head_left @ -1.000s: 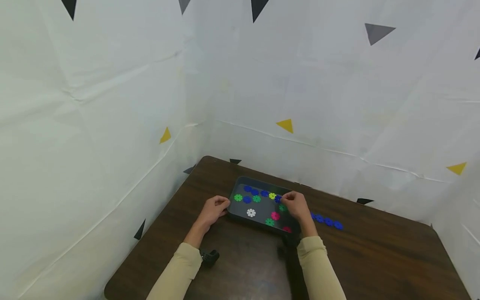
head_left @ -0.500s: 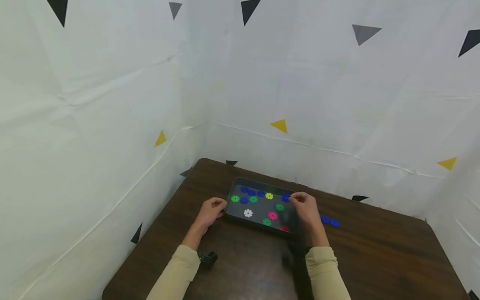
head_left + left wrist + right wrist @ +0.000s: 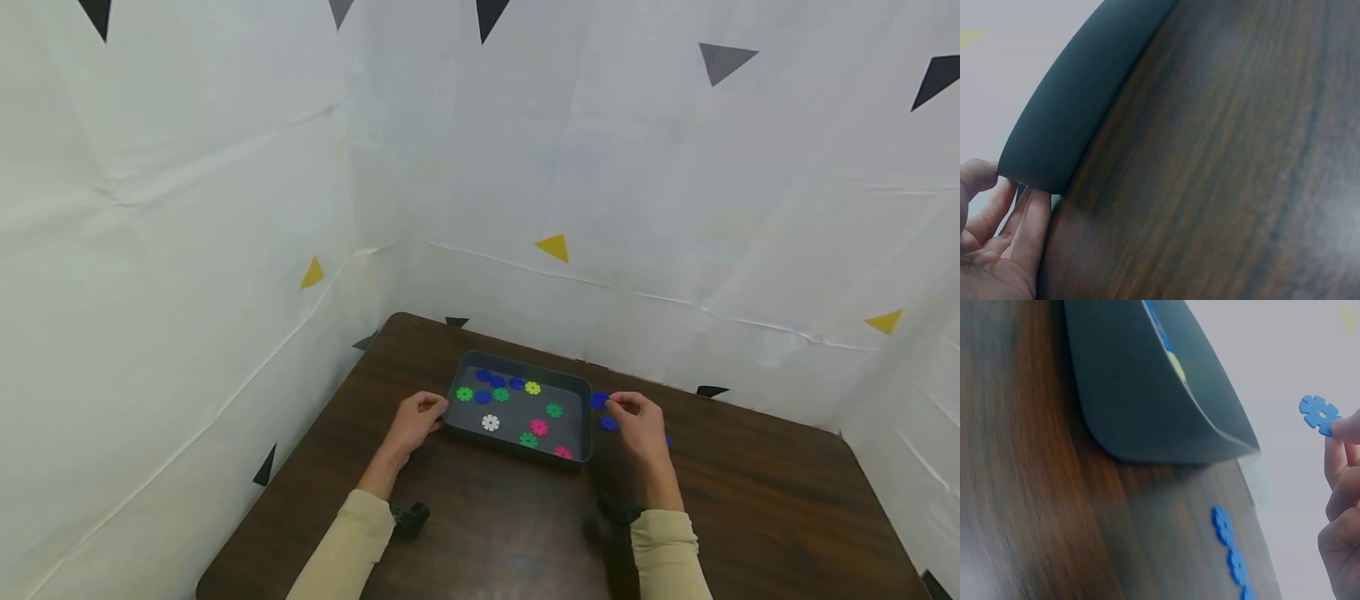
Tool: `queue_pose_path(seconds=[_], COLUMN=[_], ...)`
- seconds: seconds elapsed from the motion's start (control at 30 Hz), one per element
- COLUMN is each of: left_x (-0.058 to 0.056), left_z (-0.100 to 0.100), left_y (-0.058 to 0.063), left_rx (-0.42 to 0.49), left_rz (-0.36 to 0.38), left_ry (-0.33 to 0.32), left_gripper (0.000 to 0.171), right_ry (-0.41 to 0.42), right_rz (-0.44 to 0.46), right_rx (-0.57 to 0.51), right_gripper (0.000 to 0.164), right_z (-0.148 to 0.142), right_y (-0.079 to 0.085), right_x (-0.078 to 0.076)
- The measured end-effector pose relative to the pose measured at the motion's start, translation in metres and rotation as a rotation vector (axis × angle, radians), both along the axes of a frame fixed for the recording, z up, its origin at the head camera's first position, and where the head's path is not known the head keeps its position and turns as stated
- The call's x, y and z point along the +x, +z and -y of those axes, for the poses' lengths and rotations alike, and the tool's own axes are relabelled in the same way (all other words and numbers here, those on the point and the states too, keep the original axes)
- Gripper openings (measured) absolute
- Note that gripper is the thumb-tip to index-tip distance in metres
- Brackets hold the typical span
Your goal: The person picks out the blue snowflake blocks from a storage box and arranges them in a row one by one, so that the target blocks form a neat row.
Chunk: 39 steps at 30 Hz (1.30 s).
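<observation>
A dark grey tray [image 3: 452, 385] sits on the brown table and holds several flat gear-shaped discs in blue, green, pink, yellow and white. My left hand [image 3: 417, 416] grips the tray's [image 3: 1072, 106] left end, fingers [image 3: 1025, 228] curled under its rim. My right hand [image 3: 636, 417] is just right of the tray and pinches a blue disc [image 3: 597, 400] above the table; the right wrist view shows this disc [image 3: 1319, 414] at my fingertips [image 3: 1342, 432]. More blue discs [image 3: 1230, 553] lie in a row on the table beside the tray [image 3: 1141, 412].
The brown table [image 3: 750, 492] is boxed in by white sheeting with small triangle marks at the back and left. A small black object [image 3: 408, 517] lies near my left forearm. Another blue disc [image 3: 608, 424] lies by my right hand.
My right hand has lifted a blue disc out of the tray and carried it right, past the tray's right rim. The left hand has stayed on the tray's left end.
</observation>
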<state>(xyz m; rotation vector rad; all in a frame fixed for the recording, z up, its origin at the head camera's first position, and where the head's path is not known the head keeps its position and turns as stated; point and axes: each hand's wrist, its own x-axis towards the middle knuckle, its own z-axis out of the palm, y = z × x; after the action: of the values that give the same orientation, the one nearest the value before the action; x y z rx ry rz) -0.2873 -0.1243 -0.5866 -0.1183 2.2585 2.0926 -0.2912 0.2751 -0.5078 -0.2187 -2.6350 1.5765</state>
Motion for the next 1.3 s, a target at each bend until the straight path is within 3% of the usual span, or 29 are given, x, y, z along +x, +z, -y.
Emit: queue_pose_path(seconds=[0.5, 0.93, 1.3], left_x=[0.0, -0.003, 0.0], left_z=[0.002, 0.003, 0.003], left_y=[0.0, -0.002, 0.003], left_rx=[0.014, 0.013, 0.022], left_rz=[0.015, 0.031, 0.028], left_ry=[-0.008, -0.008, -0.01], left_gripper=[0.033, 0.033, 0.035], right_ry=[-0.094, -0.238, -0.299], right_rz=[0.093, 0.087, 0.114], right_rx=[-0.039, -0.045, -0.038], right_gripper=[0.041, 0.041, 0.046], right_z=[-0.035, -0.072, -0.114], right_y=[-0.002, -0.007, -0.02], right_x=[0.01, 0.021, 0.015])
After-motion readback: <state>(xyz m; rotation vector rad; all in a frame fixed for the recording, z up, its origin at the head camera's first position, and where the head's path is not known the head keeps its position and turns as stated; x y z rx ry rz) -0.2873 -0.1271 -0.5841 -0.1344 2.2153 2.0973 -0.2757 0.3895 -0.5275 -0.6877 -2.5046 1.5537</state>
